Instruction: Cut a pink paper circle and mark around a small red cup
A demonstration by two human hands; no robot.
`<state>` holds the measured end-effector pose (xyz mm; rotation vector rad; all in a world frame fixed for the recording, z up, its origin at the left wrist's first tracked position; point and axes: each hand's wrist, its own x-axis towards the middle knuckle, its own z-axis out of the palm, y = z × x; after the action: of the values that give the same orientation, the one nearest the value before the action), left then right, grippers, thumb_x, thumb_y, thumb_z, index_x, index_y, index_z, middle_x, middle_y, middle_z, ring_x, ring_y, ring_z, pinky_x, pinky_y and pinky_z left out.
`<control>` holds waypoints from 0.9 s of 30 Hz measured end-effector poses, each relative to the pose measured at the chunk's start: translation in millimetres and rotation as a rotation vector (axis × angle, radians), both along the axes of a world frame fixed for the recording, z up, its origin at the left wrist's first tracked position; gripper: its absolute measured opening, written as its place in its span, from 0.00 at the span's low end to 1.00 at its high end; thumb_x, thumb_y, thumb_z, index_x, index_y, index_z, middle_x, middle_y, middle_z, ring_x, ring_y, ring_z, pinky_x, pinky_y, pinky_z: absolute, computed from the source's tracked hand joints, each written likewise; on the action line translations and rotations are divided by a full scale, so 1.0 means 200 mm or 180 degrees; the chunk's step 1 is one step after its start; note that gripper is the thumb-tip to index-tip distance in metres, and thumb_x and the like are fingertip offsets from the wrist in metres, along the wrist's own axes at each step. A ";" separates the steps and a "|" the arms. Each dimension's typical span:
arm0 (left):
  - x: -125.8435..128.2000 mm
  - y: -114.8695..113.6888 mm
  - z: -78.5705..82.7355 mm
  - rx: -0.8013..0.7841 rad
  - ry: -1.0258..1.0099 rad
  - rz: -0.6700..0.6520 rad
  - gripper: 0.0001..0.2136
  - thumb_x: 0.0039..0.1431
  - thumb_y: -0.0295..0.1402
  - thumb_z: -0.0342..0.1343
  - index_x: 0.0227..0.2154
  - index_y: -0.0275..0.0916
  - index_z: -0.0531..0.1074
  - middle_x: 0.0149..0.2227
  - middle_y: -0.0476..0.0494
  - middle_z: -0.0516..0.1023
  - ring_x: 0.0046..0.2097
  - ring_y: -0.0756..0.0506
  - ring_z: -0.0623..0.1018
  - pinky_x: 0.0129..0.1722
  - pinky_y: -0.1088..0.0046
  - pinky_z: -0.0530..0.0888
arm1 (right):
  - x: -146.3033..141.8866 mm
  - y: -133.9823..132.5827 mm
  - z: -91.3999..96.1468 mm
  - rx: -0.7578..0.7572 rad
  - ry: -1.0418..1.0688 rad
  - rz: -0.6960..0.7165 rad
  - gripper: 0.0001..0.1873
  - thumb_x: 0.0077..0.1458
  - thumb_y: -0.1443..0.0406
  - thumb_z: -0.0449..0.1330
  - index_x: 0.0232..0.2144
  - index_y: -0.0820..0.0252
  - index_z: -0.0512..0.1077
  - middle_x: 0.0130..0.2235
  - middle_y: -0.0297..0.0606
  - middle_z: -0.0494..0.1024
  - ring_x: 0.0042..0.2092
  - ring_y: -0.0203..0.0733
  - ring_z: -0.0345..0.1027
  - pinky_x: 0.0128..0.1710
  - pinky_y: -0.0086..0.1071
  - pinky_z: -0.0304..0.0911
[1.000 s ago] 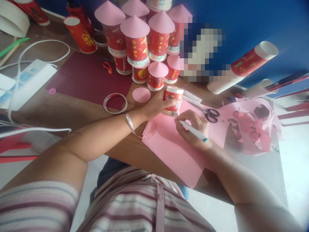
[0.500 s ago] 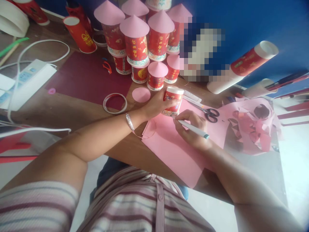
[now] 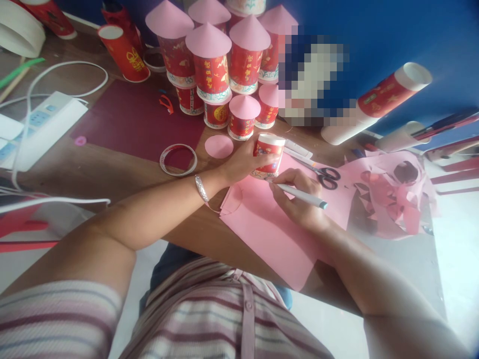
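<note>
My left hand [image 3: 243,162] is wrapped round a small red paper cup [image 3: 268,152] that stands upside down on a pink paper sheet [image 3: 269,229]. A silver bracelet sits on that wrist. My right hand [image 3: 299,199] pinches a white pen [image 3: 305,196] with a teal end, its tip against the paper at the cup's base. A cut pink paper circle [image 3: 219,146] lies just left of the cup.
Several red cups with pink cone lids [image 3: 213,65] stand behind. Scissors [image 3: 324,175] lie right of the cup, pink paper scraps [image 3: 392,192] further right. A tape ring [image 3: 178,159], a dark red sheet [image 3: 138,119] and a white power strip [image 3: 41,124] lie left.
The pen has swung a little flatter, its teal end moving right and up, and its tip has crept along the cup's base. The left hand and cup stay put.
</note>
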<state>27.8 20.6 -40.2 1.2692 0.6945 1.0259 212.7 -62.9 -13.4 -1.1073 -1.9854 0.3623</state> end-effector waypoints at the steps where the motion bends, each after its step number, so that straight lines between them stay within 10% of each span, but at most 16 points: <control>1: 0.00 0.00 0.00 -0.0008 0.0002 0.0004 0.23 0.55 0.45 0.72 0.46 0.42 0.70 0.43 0.47 0.77 0.46 0.45 0.77 0.49 0.65 0.77 | 0.00 0.00 0.00 0.0018 -0.0030 -0.0031 0.04 0.65 0.65 0.64 0.35 0.52 0.73 0.32 0.33 0.85 0.29 0.39 0.78 0.29 0.32 0.72; 27: 0.00 0.01 -0.03 0.0042 -0.0026 0.0053 0.22 0.56 0.47 0.72 0.45 0.42 0.71 0.42 0.47 0.78 0.45 0.45 0.78 0.48 0.64 0.79 | 0.03 0.01 0.01 0.0253 -0.0237 -0.0231 0.06 0.63 0.65 0.64 0.33 0.51 0.72 0.28 0.31 0.81 0.26 0.40 0.74 0.28 0.33 0.70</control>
<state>27.5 23.2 -45.6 1.2718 0.6941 1.0504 219.3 -60.1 -11.4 -1.1536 -2.0006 0.2050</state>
